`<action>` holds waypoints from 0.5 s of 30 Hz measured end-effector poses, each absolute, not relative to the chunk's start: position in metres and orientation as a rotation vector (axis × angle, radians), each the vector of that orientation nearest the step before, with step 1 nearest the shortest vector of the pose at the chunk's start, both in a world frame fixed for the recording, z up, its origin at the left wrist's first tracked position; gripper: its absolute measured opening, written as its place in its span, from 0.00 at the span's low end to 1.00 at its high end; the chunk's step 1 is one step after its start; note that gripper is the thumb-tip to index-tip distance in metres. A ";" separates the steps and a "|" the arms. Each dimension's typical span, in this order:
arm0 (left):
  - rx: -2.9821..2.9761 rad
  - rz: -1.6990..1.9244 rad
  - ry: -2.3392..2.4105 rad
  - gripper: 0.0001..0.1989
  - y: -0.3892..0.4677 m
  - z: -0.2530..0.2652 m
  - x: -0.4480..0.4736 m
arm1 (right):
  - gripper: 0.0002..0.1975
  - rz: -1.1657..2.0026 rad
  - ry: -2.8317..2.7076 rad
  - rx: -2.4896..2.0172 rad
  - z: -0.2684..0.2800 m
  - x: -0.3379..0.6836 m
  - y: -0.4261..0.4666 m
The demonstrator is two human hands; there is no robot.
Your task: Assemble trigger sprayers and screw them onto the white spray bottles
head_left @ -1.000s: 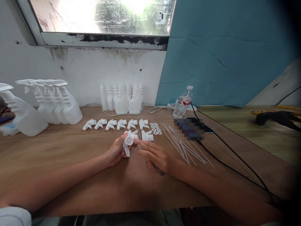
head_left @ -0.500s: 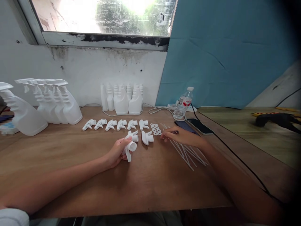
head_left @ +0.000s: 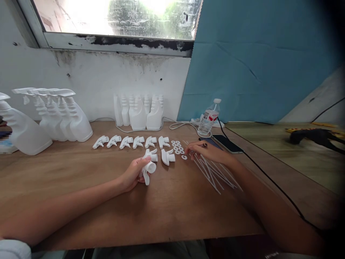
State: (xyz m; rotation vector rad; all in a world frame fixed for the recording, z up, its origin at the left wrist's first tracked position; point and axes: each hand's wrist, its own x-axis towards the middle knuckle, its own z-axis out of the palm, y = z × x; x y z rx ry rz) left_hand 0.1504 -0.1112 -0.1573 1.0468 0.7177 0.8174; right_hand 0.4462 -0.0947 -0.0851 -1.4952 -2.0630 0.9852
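My left hand [head_left: 136, 172] is closed around a white trigger sprayer head [head_left: 150, 167], its round collar facing right. Another sprayer head [head_left: 153, 157] lies just behind it, partly covered. My right hand [head_left: 202, 150] is curled over the table, and the end of a dark brown stick-like thing [head_left: 204, 145] pokes out of it; the rest is hidden by the fingers. By its fingertips lies a single white ring washer [head_left: 184, 157], slightly apart from a cluster of washers [head_left: 177, 148]. Thin white dip tubes [head_left: 212, 174] are spread below and right of this hand.
Several sprayer heads [head_left: 126, 142] stand in a row, with one more [head_left: 167, 157] in front. White bottles [head_left: 138, 117] line the wall; bottles with heads [head_left: 77, 122] stand left. A water bottle [head_left: 209, 117], phone [head_left: 228, 144] and black cable [head_left: 269, 180] are at right.
My right hand has shifted slightly right, uncovering the single washer near its fingertips. My left hand keeps its hold on the sprayer head. The view has shifted a little.
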 end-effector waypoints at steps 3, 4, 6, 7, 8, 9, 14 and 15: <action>1.045 0.813 0.720 0.20 -0.111 -0.157 0.150 | 0.18 0.963 -2.081 -1.512 -0.088 0.446 -0.093; 1.046 0.811 0.721 0.20 -0.111 -0.157 0.150 | 0.18 0.958 -2.080 -1.521 -0.089 0.446 -0.093; 1.050 0.809 0.723 0.21 -0.111 -0.158 0.151 | 0.18 0.938 -2.079 -1.541 -0.089 0.445 -0.093; 1.053 0.810 0.723 0.21 -0.111 -0.158 0.151 | 0.18 0.926 -2.080 -1.547 -0.089 0.444 -0.093; 1.057 0.811 0.722 0.21 -0.111 -0.157 0.151 | 0.18 0.914 -2.083 -1.547 -0.089 0.444 -0.093; 1.059 0.812 0.721 0.21 -0.111 -0.157 0.151 | 0.18 0.901 -2.086 -1.545 -0.089 0.445 -0.093; 1.066 0.812 0.733 0.21 -0.112 -0.156 0.151 | 0.17 0.856 -2.101 -1.545 -0.088 0.445 -0.092; 1.068 0.810 0.733 0.22 -0.112 -0.156 0.151 | 0.17 0.853 -2.097 -1.552 -0.088 0.444 -0.093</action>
